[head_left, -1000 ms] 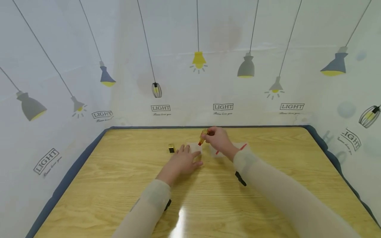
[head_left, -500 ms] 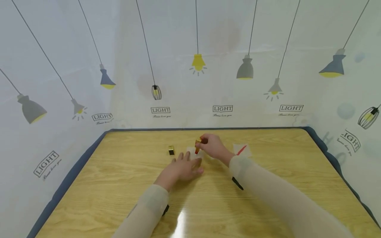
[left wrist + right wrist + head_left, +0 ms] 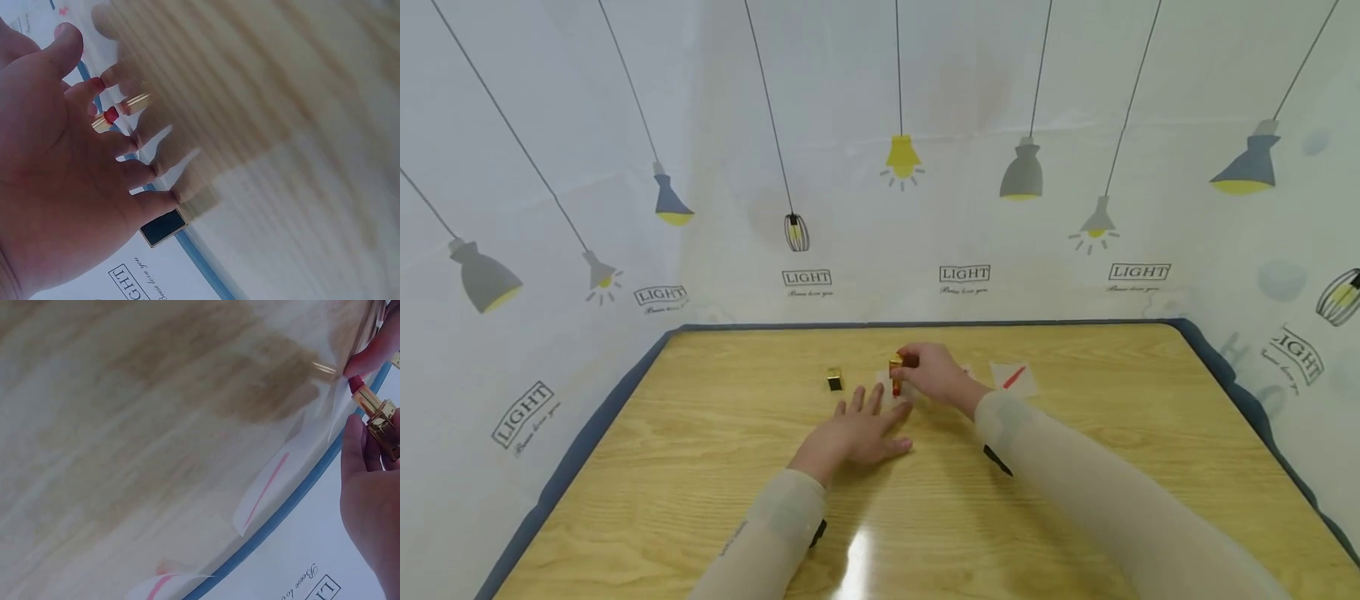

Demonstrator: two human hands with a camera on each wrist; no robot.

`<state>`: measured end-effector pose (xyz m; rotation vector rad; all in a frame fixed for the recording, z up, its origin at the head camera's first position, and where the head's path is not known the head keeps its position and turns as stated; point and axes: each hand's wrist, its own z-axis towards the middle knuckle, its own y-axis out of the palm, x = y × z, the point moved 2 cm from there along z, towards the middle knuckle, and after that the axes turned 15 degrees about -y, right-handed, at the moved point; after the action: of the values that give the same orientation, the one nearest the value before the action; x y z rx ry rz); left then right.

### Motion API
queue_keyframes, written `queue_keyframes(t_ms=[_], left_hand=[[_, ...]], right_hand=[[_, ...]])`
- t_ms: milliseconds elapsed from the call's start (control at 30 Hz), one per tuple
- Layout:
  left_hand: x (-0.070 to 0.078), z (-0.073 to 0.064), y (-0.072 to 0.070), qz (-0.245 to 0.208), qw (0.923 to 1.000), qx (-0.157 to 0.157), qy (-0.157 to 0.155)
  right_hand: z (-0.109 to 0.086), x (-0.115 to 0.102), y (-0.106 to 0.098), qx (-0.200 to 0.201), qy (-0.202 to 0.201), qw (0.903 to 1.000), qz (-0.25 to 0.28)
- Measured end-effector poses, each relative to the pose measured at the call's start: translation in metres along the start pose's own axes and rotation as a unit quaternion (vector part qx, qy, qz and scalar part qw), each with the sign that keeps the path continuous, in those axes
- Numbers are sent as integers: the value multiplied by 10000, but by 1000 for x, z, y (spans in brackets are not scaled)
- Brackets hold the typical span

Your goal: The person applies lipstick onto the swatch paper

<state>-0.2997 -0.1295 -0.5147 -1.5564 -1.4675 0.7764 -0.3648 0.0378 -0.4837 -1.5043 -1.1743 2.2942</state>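
Note:
My right hand [image 3: 932, 372] pinches a gold lipstick [image 3: 896, 373] with a red tip pointing down. In the right wrist view, the extended red end of the lipstick [image 3: 382, 422] sits right beside a fingertip of the other hand. Under the tip lies a small white paper piece [image 3: 886, 383]. My left hand [image 3: 859, 435] lies palm down with its fingers spread, the fingertips at the paper's near edge. The left wrist view shows the fingers [image 3: 150, 203] straight, tips down at the tabletop. Just beyond them stands the gold and black lipstick cap [image 3: 835, 381].
To the right lies another white paper [image 3: 1002, 372] bearing a red stroke. A further marked paper [image 3: 262, 494] shows in the right wrist view, partly behind my right hand in the head view. The wooden table [image 3: 700, 467] has a blue edge against a lamp-patterned backdrop [image 3: 880, 250].
My right hand has moved left and nearer with the lipstick, from above the paper's right side down to the paper, and the lipstick has turned more upright. The left hand has barely shifted, fingers more spread.

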Motion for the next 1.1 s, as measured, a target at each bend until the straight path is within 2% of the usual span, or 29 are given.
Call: queue_keyframes(t_ms=[100,200,533,767,967,1100], left_hand=[[-4,8,4,-38,10000,-29,-21],[-5,12,7,-79,10000,-46,-11],[2,10,5,-112,9999,91,-32],[-1,15,5,-54,9999,43,-74],[-1,9,4,-69,9999,1,-135],[-2,8,3,-115,9998,-59,-148]], right_hand=[[7,3,-5,65,-154,9998,-114],[13,8,-10,113,-108,9997,-175],[16,23,-19,394,170,9987,-262],[11,14,-16,284,119,9994,-187],[6,9,-9,205,-160,9996,-148],[2,6,-2,107,-178,9997,-98]])
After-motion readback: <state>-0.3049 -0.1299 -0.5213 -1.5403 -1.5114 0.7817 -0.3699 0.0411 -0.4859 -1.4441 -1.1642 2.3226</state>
